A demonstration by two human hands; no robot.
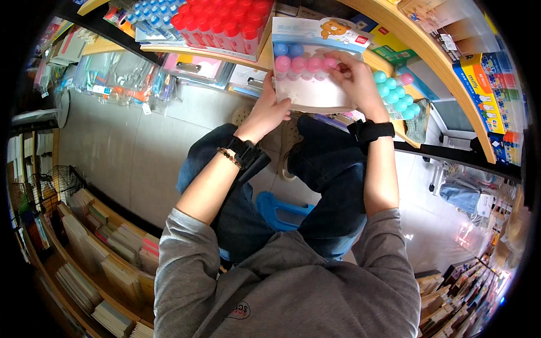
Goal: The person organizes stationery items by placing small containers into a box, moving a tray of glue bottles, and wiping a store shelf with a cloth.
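My left hand (267,106) grips the lower left corner of a white cardboard display box (315,99) with a bear on its header. Inside stand two blue-capped bottles (288,50) and, in front of them, a row of pink-capped bottles (298,65). The fingers of my right hand (354,77) close on the pink cap of the rightmost bottle (329,64) in that row. Just right of my right wrist, several teal-capped bottles (395,94) stand grouped on the wooden shelf, with one more pink-capped bottle (406,78) beside them.
A box of red-capped glue bottles (224,31) and blue-capped bottles (154,19) stand on the shelf at the left. Clipboards (194,69) lie below. A curved wooden shelf edge (448,72) runs at upper right. A blue plastic stool (274,211) is between my legs; book racks (105,249) stand at lower left.
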